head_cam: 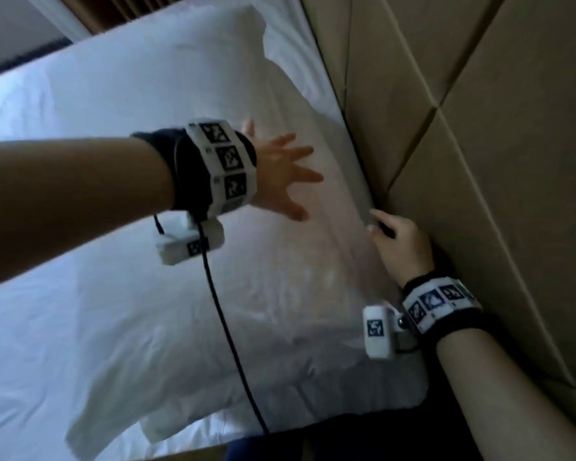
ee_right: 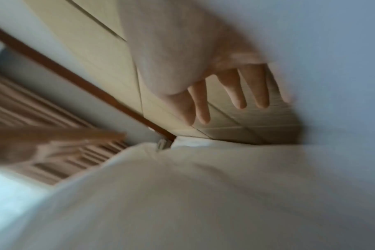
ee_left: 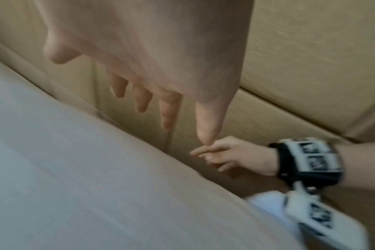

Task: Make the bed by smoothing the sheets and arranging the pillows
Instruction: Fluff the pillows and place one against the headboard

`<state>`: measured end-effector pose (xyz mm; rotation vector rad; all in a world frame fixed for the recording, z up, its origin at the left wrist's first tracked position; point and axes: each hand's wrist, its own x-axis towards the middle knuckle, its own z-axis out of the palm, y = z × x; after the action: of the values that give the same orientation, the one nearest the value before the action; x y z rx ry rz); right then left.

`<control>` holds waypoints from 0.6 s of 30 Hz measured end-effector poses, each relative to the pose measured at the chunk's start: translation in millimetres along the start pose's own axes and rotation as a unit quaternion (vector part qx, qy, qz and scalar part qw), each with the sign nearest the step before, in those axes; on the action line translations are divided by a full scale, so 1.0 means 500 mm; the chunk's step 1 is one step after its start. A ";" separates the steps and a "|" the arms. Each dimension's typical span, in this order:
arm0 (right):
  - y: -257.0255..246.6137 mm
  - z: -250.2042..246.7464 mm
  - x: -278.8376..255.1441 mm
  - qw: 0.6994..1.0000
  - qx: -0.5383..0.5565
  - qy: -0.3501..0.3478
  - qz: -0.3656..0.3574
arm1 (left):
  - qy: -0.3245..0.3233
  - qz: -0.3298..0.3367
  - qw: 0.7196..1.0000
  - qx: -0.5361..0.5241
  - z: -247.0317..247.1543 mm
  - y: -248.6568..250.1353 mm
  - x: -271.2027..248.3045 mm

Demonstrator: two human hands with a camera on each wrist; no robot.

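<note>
With the left hand reached over the white pillow, fingers spread wide and straight, palm turned down. Held nothing in it. Could not tell from the blurred head view whether the palm touched the cloth; in the left wrist view saw the fingertips pointing down just above the pillow, toward the head edge of the bed.

Kept the right hand low at that same edge, in the narrow gap between the pillow and the beige padded headboard. Showed its fingers straight and a little apart in the right wrist view, curled round nothing and pinching nothing. Placed the fingertips right at the long side of the pillow, but could not say for sure whether pressing it or only beside it.

Found the pillow lying flat along the head edge of the bed, its long side close against the headboard, its surface wrinkled near the middle. Noticed another white corner sticking out under it at the near edge of the bed. Saw the white sheet spreading away from the pillow toward the far side.

Wore a black band with white marker blocks on each wrist, and let a black cable hang from the left one across the pillow. Made out a brown pleated curtain beyond the far corner of the bed.
</note>
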<state>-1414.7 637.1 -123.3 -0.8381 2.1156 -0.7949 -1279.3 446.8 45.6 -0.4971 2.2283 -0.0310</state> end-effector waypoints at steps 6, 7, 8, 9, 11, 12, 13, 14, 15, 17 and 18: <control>-0.269 0.061 0.343 0.996 0.001 -0.094 -0.007 | -0.051 -0.196 0.977 -0.070 -0.071 -0.315 0.077; -0.303 0.076 0.390 0.992 -0.035 -0.119 -0.022 | -0.069 -0.194 0.975 -0.083 -0.062 -0.351 0.093; -0.334 0.090 0.433 0.986 -0.075 -0.142 -0.043 | -0.082 -0.186 0.974 -0.097 -0.053 -0.379 0.106; -0.350 0.093 0.457 0.978 -0.120 -0.159 -0.062 | -0.086 -0.171 0.976 -0.099 -0.047 -0.387 0.116; -0.388 0.118 0.531 0.961 -0.190 -0.188 -0.073 | -0.078 -0.148 0.982 -0.090 -0.044 -0.424 0.143; -0.400 0.128 0.559 0.955 -0.212 -0.197 -0.067 | -0.076 -0.139 0.983 -0.088 -0.047 -0.436 0.155; -0.405 0.141 0.591 0.950 -0.230 -0.201 -0.063 | -0.080 -0.129 0.985 -0.087 -0.046 -0.448 0.168; -0.409 0.153 0.618 0.947 -0.241 -0.205 -0.061 | -0.085 -0.119 0.985 -0.089 -0.044 -0.459 0.181; -0.412 0.162 0.642 0.943 -0.248 -0.212 -0.060 | -0.092 -0.109 0.985 -0.095 -0.039 -0.469 0.195; -0.413 0.181 0.680 0.933 -0.263 -0.237 -0.065 | -0.102 -0.093 0.983 -0.117 -0.019 -0.483 0.222; -0.410 0.190 0.695 0.928 -0.270 -0.248 -0.067 | -0.106 -0.088 0.982 -0.127 -0.006 -0.487 0.235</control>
<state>-1461.4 226.9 -158.8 -1.3225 1.8332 -0.0200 -1266.0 179.5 7.1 -0.7982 1.9829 0.2070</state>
